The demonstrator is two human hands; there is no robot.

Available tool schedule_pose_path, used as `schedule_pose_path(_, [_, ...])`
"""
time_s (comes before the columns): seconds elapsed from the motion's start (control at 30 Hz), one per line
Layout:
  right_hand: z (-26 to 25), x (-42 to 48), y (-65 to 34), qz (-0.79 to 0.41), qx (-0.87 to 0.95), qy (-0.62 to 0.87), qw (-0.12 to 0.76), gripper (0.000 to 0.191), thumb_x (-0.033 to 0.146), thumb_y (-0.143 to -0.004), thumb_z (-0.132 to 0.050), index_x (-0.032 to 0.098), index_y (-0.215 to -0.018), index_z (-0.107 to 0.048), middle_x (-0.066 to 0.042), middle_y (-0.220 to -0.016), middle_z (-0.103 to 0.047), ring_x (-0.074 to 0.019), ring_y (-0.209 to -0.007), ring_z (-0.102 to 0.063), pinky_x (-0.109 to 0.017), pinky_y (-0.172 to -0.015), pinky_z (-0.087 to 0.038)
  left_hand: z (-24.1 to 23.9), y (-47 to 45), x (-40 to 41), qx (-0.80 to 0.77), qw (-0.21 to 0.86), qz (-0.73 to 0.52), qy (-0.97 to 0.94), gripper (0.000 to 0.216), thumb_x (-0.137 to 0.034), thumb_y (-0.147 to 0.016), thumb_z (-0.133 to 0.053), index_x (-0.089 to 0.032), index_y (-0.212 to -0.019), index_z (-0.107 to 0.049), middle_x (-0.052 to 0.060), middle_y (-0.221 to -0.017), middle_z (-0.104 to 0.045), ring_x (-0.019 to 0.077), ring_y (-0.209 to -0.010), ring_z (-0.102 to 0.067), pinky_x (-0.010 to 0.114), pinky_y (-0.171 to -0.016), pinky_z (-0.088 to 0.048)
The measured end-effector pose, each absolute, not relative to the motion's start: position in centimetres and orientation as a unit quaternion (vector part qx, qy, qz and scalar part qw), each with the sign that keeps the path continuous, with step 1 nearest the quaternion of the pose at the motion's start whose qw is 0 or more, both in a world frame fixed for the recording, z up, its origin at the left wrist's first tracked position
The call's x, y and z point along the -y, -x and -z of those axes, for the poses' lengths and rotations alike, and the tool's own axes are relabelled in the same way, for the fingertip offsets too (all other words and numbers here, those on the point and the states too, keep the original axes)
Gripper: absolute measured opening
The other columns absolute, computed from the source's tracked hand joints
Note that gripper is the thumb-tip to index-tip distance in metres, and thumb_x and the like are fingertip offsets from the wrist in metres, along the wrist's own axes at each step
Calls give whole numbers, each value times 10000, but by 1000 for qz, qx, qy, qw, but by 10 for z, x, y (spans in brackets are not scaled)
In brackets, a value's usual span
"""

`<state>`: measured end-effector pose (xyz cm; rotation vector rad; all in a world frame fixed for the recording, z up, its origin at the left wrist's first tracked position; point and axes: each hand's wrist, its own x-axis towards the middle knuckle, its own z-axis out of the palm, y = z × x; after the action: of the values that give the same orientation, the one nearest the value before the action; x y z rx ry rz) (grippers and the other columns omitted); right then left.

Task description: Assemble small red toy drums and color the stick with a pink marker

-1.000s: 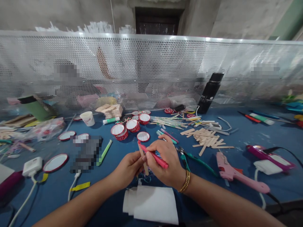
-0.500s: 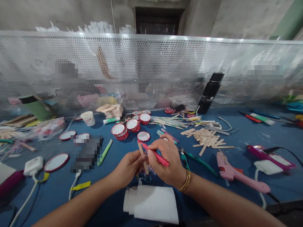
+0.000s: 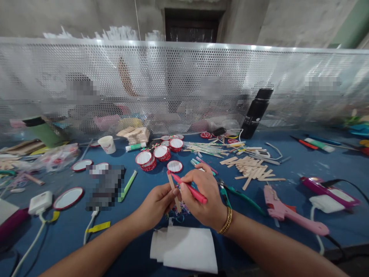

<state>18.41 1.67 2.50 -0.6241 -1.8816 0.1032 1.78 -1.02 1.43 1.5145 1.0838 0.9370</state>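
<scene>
Over the blue table (image 3: 288,169), my left hand (image 3: 157,204) pinches a plain wooden craft stick (image 3: 173,184), held nearly upright. My right hand (image 3: 203,196) grips a pink marker (image 3: 191,190) like a pen, its tip touching the upper part of the stick. A gold bangle sits on my right wrist. Loose coloured threads lie under my hands, and a folded white paper (image 3: 187,248) lies just in front of them.
A pile of wooden sticks (image 3: 250,167) lies to the right, with a pink glue gun (image 3: 288,211) and green-handled pliers (image 3: 236,194). Red-rimmed round lids (image 3: 157,156) sit behind my hands. A black bottle (image 3: 255,113) stands by the perforated metal screen (image 3: 184,77). Chargers and cables lie left.
The marker has shifted slightly up and right along the stick; my hands stay in almost the same place.
</scene>
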Motion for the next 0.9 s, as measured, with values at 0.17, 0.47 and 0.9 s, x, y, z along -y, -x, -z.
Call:
schedule_pose_path(0.17, [-23, -17, -183, -43, 799, 252, 544, 33, 179, -851, -540, 210, -858, -549, 16, -739, -643, -150, -697, -611, -436, -964, -382, -15, -19, 11, -443, 502, -390, -632, 491, -642, -866, -488, -178, -705, -485, -60, -549, -417, 81, -482, -315, 230, -458, -246])
schedule_pose_path(0.47, [-25, -16, -185, -44, 792, 254, 553, 42, 174, -839, -538, 209, -836, -561, 5, -739, -648, -156, -702, -614, -426, -946, -401, -17, -19, 11, -457, 499, -384, -628, 486, -632, -865, -495, -177, -695, -493, -54, -541, -429, 83, -477, -330, 230, -463, -252])
schedule_pose_path(0.9, [-25, -17, -184, -50, 800, 253, 543, 42, 188, -853, -531, 224, -856, -552, 14, -745, -651, -155, -704, -619, -440, -967, -392, -15, -19, 11, -457, 499, -367, -638, 523, -667, -867, -459, -169, -713, -508, -52, -542, -437, 83, -472, -330, 228, -457, -252])
